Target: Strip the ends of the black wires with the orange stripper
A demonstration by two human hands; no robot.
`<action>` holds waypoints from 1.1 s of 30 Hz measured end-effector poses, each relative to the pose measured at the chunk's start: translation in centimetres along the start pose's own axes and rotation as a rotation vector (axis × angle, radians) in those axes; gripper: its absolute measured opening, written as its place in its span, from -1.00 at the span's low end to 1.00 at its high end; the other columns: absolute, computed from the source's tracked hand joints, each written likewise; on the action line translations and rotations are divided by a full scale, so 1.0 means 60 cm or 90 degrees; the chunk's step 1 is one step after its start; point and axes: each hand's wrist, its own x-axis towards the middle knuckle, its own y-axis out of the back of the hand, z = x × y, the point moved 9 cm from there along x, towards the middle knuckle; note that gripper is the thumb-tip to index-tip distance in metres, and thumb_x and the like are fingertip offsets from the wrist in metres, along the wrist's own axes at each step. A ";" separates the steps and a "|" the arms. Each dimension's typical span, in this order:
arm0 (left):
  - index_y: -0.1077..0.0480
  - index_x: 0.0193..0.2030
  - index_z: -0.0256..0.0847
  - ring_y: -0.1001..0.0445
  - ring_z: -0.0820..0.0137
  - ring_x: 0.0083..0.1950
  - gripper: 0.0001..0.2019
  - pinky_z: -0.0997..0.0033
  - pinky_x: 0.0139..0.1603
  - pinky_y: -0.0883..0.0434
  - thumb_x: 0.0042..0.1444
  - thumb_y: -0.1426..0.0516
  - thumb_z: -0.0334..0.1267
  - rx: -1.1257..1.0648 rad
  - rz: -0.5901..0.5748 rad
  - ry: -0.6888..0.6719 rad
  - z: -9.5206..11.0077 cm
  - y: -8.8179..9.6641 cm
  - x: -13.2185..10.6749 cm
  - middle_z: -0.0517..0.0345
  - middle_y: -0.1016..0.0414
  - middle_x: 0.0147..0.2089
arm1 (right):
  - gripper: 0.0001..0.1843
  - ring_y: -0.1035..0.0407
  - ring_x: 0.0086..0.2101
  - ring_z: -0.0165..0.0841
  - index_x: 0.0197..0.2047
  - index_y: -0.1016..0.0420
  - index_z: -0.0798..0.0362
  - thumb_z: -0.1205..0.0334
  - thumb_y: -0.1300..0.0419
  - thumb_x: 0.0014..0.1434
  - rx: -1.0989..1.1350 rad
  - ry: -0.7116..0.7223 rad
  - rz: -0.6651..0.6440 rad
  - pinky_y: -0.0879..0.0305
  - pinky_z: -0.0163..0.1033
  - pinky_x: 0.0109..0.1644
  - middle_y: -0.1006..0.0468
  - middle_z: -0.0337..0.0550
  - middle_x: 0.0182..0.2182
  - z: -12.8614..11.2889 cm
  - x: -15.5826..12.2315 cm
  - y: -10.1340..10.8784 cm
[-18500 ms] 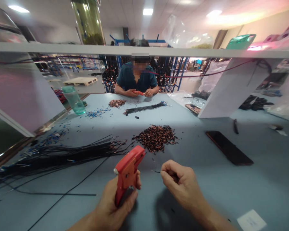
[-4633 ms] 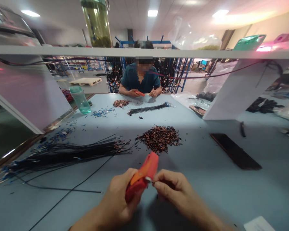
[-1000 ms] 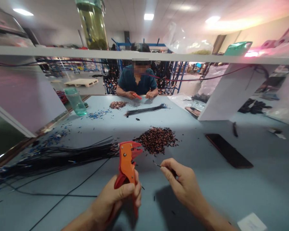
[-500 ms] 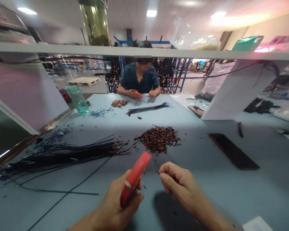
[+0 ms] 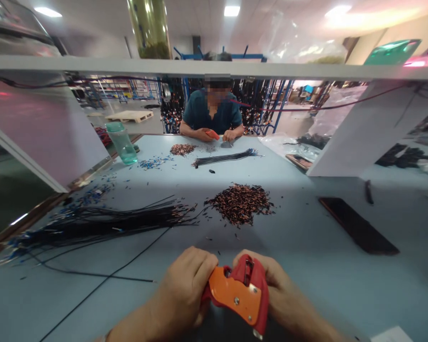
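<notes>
My left hand (image 5: 185,289) is wrapped round the handles of a red and orange wire stripper (image 5: 239,292), held low and close to me with its head turned to the right. My right hand (image 5: 283,297) sits just behind the tool's jaws, fingers curled; whatever it pinches is hidden by the tool. A pile of small copper and black terminals (image 5: 240,203) lies just beyond my hands. A bundle of thin black wires (image 5: 103,222) stretches across the blue table (image 5: 306,247) to the left.
A dark phone (image 5: 358,225) lies at the right. A green bottle (image 5: 123,143) stands far left near scattered blue bits (image 5: 151,164). A person in a dark shirt (image 5: 214,114) works at the far end with another wire bundle (image 5: 224,157) and terminal pile (image 5: 181,149).
The stripper has swung down and turned sideways toward my right hand. My two hands have come together at the tool's jaws, nearer to me than half a second ago.
</notes>
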 end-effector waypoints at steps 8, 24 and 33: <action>-0.21 -0.09 -0.29 -0.31 0.23 -0.34 -0.77 0.23 -0.36 -0.31 0.08 0.04 -0.41 0.013 -0.030 0.006 -0.002 -0.005 -0.001 -0.06 -0.41 -0.30 | -0.88 -0.05 -0.53 -0.48 -0.52 -0.26 0.06 0.30 -0.13 0.01 -0.046 0.002 0.008 -0.06 -0.38 -0.47 -0.22 -0.37 -0.59 -0.001 0.002 0.004; -0.24 -0.18 -0.24 -0.32 0.28 -0.45 -0.82 0.34 -0.47 -0.26 0.04 0.02 -0.43 0.043 -0.022 0.023 -0.001 -0.002 0.000 0.02 -0.40 -0.42 | -0.85 -0.05 -0.58 -0.51 -0.54 -0.26 0.07 0.26 -0.15 -0.02 0.019 -0.033 0.007 -0.04 -0.38 -0.49 -0.24 -0.39 -0.63 0.011 -0.001 -0.006; -0.26 -0.29 -0.17 -0.31 0.35 -0.55 -0.90 0.38 -0.54 -0.16 0.05 0.00 -0.42 0.075 0.015 0.006 0.000 -0.001 -0.009 0.12 -0.40 -0.53 | -0.93 -0.15 -0.65 -0.54 -0.53 -0.35 0.08 0.31 -0.12 -0.04 0.026 -0.048 -0.012 -0.09 -0.42 -0.57 -0.38 -0.36 -0.66 0.018 0.002 -0.014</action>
